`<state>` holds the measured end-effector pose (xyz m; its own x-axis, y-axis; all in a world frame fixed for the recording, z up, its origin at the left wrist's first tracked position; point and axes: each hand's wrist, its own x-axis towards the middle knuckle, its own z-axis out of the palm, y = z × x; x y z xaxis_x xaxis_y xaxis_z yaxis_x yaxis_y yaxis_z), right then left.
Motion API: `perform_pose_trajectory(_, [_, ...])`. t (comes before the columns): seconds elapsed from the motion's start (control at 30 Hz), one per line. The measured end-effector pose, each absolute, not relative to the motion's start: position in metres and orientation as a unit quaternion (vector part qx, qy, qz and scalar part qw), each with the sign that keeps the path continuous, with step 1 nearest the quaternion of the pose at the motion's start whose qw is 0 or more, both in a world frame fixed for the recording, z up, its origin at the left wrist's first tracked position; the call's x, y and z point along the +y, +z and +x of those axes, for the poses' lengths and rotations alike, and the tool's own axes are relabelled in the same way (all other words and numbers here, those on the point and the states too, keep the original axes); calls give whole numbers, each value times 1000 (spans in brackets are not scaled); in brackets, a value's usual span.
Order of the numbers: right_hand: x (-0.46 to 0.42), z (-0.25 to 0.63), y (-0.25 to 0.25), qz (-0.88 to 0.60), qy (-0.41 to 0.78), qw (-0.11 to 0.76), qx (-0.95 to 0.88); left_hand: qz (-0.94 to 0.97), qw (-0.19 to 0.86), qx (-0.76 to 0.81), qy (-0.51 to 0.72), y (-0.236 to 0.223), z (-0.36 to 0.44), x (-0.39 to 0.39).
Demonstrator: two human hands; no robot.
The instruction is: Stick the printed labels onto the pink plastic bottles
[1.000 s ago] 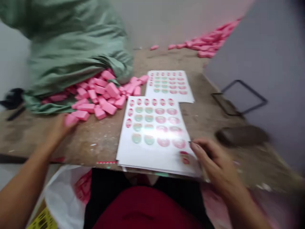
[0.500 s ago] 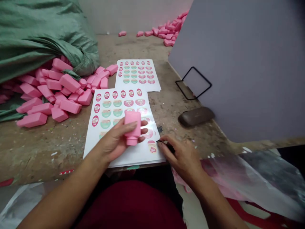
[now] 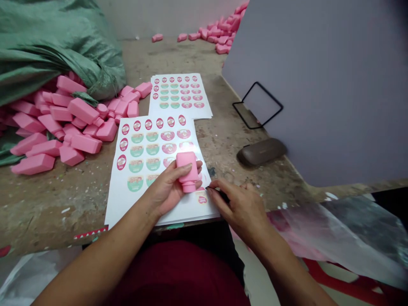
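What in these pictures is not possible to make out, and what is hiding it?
Head view only:
The dark object in the right hand: mostly hidden by the fingers.
The underside of the pink plastic bottle: hidden by the left hand.
Small print on the front sticker sheet: too small to read.
Inside the green woven sack: hidden by its folds.

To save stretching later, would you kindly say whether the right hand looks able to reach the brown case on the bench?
Probably yes: the right hand sits close to the brown case, with only bare bench between them. It seems to pinch something small and dark, which may need setting down first.
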<state>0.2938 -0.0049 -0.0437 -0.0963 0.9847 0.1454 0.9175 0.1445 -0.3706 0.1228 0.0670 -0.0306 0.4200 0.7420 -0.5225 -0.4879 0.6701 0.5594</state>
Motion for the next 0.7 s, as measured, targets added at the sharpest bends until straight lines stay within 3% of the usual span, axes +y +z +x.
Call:
perform_pose_trajectory(0.33, [-2,285,-37,-665,62,160,-726,171,833,378,367,-29,122,67])
perform_pose_trajectory(0.57, [-2,298,-52,-689,286,236,-623,160,837,365,375,-33,122,68])
perform_pose_trajectory(0.7, [-3,296,-53,-679,144,211,-688,152,837,366,378,-31,123,68])
